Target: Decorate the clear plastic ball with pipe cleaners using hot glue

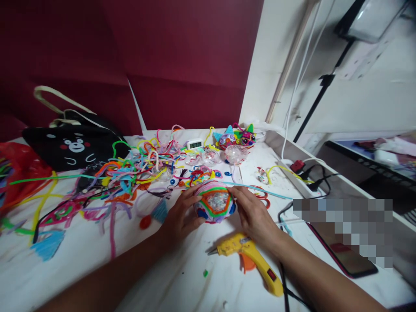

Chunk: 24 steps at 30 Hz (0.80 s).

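Observation:
Between my two hands is a round ball (217, 201) covered in coloured pipe cleaners, with a clear, glittery patch framed in orange and green facing me. My left hand (182, 211) curls its fingers and thumb round the ball's left side. On the opposite side my right hand (251, 211) presses its fingers against the ball. A yellow hot glue gun (250, 253) lies on the white table just below my right hand, its nozzle pointing left. An orange piece (248, 262) sticks out from under the glue gun.
Loose pipe cleaners (130, 173) cover the table's left and back. Decorated cat-eared balls (245, 138), clear plastic shells (236, 154) and a small digital clock (194, 144) stand behind. A power strip (300, 177), cables and a phone (344, 251) lie right; a black bag (74, 145) sits left.

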### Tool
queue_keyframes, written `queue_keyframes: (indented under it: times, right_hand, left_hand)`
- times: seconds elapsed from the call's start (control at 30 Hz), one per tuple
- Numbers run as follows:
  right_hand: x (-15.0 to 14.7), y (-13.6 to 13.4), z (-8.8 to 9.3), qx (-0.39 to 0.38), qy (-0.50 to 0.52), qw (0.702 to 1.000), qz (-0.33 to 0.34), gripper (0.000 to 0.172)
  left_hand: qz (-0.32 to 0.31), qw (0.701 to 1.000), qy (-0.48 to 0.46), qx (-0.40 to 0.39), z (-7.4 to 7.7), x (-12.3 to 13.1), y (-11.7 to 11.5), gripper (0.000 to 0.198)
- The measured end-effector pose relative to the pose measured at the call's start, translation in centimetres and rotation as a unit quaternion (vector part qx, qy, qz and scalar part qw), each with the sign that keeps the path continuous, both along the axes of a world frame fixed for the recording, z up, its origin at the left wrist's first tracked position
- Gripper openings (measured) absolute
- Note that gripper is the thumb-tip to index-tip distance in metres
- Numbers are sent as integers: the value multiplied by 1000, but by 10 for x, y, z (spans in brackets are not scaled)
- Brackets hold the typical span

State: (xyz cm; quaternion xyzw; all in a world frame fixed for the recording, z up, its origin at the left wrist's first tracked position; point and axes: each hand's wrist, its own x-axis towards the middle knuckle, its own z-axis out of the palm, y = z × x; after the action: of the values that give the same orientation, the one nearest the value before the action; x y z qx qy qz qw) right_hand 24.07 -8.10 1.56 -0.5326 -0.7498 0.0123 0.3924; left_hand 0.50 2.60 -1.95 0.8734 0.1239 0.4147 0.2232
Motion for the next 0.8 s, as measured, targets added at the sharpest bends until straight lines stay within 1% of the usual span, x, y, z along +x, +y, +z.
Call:
queue_keyframes:
  times: [0.13,0.27,0.43,0.67,0.8]
  right_hand:
    - [1,0,1,7,-3,1000,3,66]
    - [0,-1,3,1,-10,1000,3,67]
    - [-1,-4,6,-9,-16,1000,-2,62]
    - [-2,-6,6,-12,-22,1000,-8,57]
    - [-2,-6,5,-7,-25,1000,-4,58]
  left_hand:
    - [-5,1000,-8,-1,-3,0,2,51]
    - [3,1000,1,2,3,0,-2,50]
    - [5,1000,15,-1,9,-2,-5,49]
    - [-9,1000,10,0,4,-2,-3,50]
    - [-19,1000,-7,20,2,-1,-2,50]
